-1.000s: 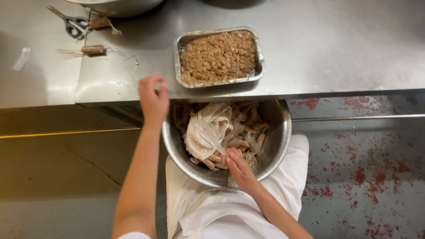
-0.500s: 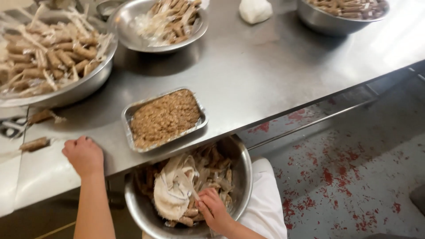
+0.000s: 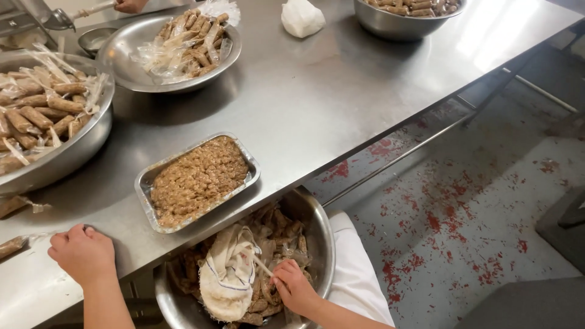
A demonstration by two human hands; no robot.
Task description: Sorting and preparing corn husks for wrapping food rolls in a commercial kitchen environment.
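The right hand reached down into a steel bowl resting on the person's lap below the table edge, fingers pinched closed around a thin pale stick among brown wrapped rolls. A white cloth with a blue stripe lay bunched in the bowl, just left of that hand. The left hand rested on the edge of the steel table, fingers curled in a loose fist; whether it held anything could not be seen. A single wrapped roll lay near it at the far left.

The rolls looked soft, light and probably greasy, so likely slippery; a grip around the middle would seem safest, since squeezing hard might crush them.

Just beyond the bowl, a foil tray of brown minced filling sat on the table. Farther off stood a big bowl of wrapped rolls at left, another bowl with rolls and clear wrap behind it, a third bowl at the far end and a white bundle. Another person's hand showed at the top edge. The floor was grey with red specks.
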